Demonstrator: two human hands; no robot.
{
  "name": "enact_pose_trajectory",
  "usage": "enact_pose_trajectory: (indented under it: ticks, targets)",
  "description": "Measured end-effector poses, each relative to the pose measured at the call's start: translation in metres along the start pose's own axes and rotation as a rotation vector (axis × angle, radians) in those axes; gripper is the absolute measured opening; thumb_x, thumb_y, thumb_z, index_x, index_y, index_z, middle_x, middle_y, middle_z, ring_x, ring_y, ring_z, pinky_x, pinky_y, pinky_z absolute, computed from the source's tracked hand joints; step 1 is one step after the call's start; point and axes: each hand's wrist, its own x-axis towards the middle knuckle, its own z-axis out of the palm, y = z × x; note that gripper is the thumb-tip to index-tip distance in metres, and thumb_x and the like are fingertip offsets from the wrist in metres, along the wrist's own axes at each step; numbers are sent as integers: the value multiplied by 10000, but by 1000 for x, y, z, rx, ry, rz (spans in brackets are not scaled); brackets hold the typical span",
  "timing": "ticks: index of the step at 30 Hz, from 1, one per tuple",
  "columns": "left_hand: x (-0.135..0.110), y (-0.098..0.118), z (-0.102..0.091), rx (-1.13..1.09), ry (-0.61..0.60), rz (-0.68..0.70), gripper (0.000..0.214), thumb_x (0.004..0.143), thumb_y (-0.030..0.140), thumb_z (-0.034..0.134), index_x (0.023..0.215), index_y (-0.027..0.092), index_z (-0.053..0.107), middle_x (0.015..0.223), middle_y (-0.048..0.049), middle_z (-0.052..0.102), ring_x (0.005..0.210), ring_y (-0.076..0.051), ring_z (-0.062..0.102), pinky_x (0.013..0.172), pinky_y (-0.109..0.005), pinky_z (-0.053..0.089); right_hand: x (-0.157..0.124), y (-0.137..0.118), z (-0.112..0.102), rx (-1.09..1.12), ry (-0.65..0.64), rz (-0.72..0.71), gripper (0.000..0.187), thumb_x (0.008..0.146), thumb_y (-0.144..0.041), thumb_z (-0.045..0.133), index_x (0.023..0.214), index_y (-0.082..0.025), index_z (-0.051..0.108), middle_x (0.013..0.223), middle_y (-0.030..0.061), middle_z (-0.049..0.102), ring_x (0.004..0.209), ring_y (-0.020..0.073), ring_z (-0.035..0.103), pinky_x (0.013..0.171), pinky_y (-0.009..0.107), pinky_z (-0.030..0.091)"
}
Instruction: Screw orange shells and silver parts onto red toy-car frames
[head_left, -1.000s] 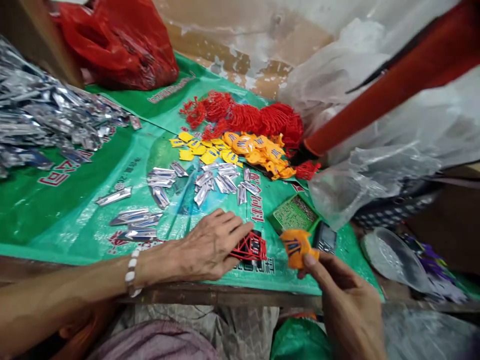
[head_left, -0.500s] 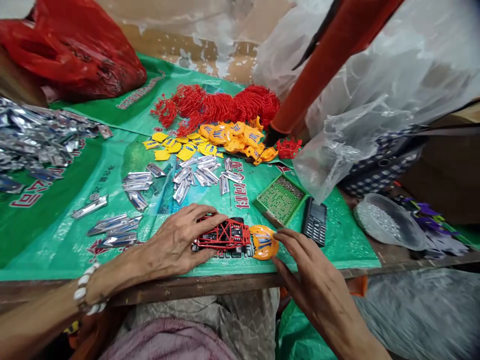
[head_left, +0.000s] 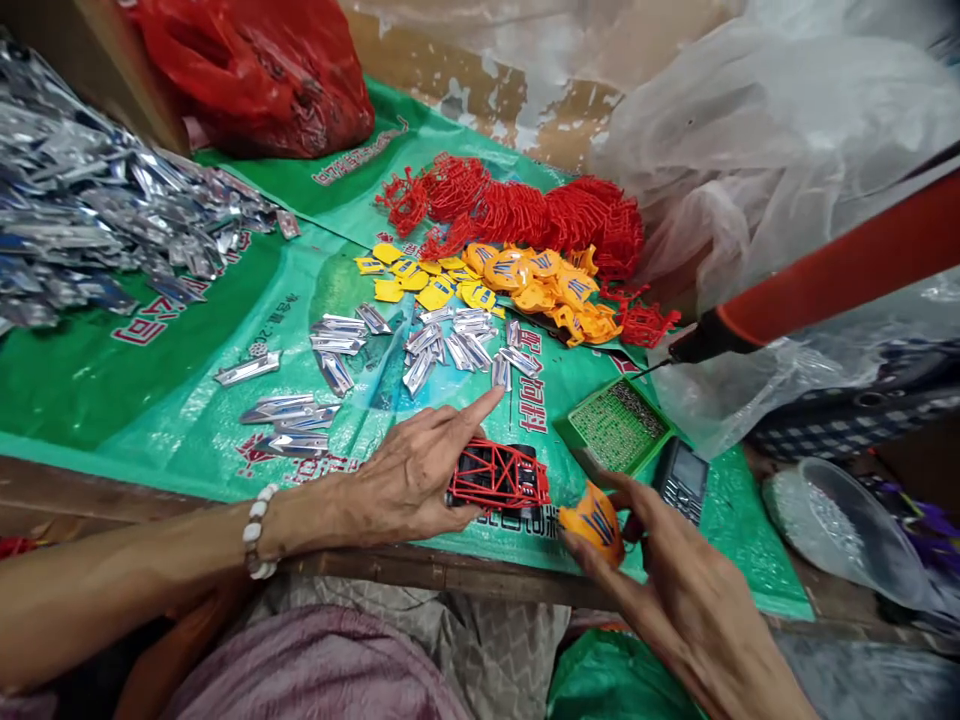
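My left hand (head_left: 409, 475) rests on the green woven sheet (head_left: 112, 380) at the table's near edge. Its thumb and fingers hold the left end of a red lattice toy frame (head_left: 501, 476), and the forefinger sticks out straight. Just right of the frame, my right hand (head_left: 675, 590) pinches an orange shell piece (head_left: 592, 520) with blue stripes, tilted and touching the frame's right end. Several silver foil pieces (head_left: 442, 345) lie beyond my left hand. Farther back are yellow and orange shells (head_left: 525, 290) and a heap of red frames (head_left: 525, 215).
A green tray of small screws (head_left: 616, 425) and a dark mobile phone (head_left: 681, 478) lie right of the frame. An orange-handled tool (head_left: 817, 280) hangs over clear plastic bags (head_left: 750, 150). A silver foil heap (head_left: 82, 220), a red bag (head_left: 255, 70) and a clear bowl (head_left: 840, 520) surround the area.
My right hand has lifted and tilted the orange shell at the frame's right end. My left forefinger has stretched out straight. The view has shifted, so the tool handle now lies lower right.
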Motion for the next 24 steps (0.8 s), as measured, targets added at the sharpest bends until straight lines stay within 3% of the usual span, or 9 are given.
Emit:
enact_pose_trajectory:
  ticks: [2, 4, 9, 12, 15, 18, 20, 22, 24]
  targets:
    - [1, 1, 2, -10, 18, 8, 1013, 856, 355, 656, 1549, 196, -66, 1166, -111, 605, 1022, -268, 583, 927, -440, 511, 10, -21, -7, 106, 2, 160, 464, 924, -568, 487, 1203, -201, 545, 723, 17, 696, 505, 155, 633, 457, 253, 505]
    - [1, 1, 6, -20, 42, 5, 1013, 848, 336, 636, 1547, 191, -83, 1163, -108, 608, 1003, -262, 587, 901, -422, 520, 25, -46, -2, 144, 60, 223, 449, 949, -575, 427, 1088, -178, 586, 570, -5, 643, 411, 143, 588, 386, 234, 432]
    - [-1, -2, 14, 2, 94, 7, 1063, 797, 250, 646, 1545, 157, -104, 1175, -112, 600, 1052, -260, 565, 941, -389, 484, 52, -77, 30, -341, 64, 31, 475, 984, -491, 344, 762, -193, 641, 478, 68, 558, 333, 169, 475, 350, 281, 236]
    - [-1, -3, 14, 25, 67, 36, 1088, 785, 236, 651, 1538, 143, -129, 1150, -108, 603, 1021, -255, 552, 936, -389, 470, 52, -67, 32, -314, -11, -75, 413, 994, -438, 335, 924, -202, 667, 549, 73, 591, 332, 149, 443, 360, 277, 239]
    - [0, -3, 12, 8, 32, 18, 1094, 780, 251, 658, 1539, 162, -124, 1178, -107, 600, 991, -249, 544, 908, -381, 471, 46, -52, 19, -212, -61, -62, 462, 990, -512, 312, 1100, -187, 620, 661, 91, 660, 347, 154, 480, 356, 284, 293]
    - [1, -2, 10, -22, 21, -2, 1088, 788, 294, 678, 1549, 177, -91, 1189, -100, 599, 979, -246, 546, 897, -374, 471, 42, -45, 4, -103, -19, -82, 512, 976, -547, 351, 1279, -161, 498, 775, 91, 699, 498, 185, 627, 411, 278, 444]
    - [2, -1, 10, -32, 26, 3, 1075, 799, 292, 679, 1550, 183, -83, 1227, -108, 588, 1020, -255, 551, 924, -384, 466, 41, -42, 1, -76, 0, -223, 458, 981, -470, 400, 1330, -179, 453, 1002, 133, 709, 778, 223, 711, 583, 310, 574]
    - [3, 0, 9, -32, 38, 17, 1079, 789, 251, 683, 1549, 186, -80, 1278, -123, 568, 1074, -270, 552, 957, -399, 459, 41, -39, 4, -102, -42, -408, 376, 976, -333, 428, 1330, -210, 470, 1271, 149, 629, 1054, 263, 666, 779, 381, 607]
    - [4, 1, 8, -26, 49, 22, 1102, 754, 196, 691, 1546, 181, -75, 1264, -129, 578, 1065, -279, 571, 947, -407, 472, 43, -35, 11, -116, -124, -528, 422, 952, -211, 438, 1374, -225, 449, 1422, 117, 536, 1209, 272, 581, 911, 425, 580]
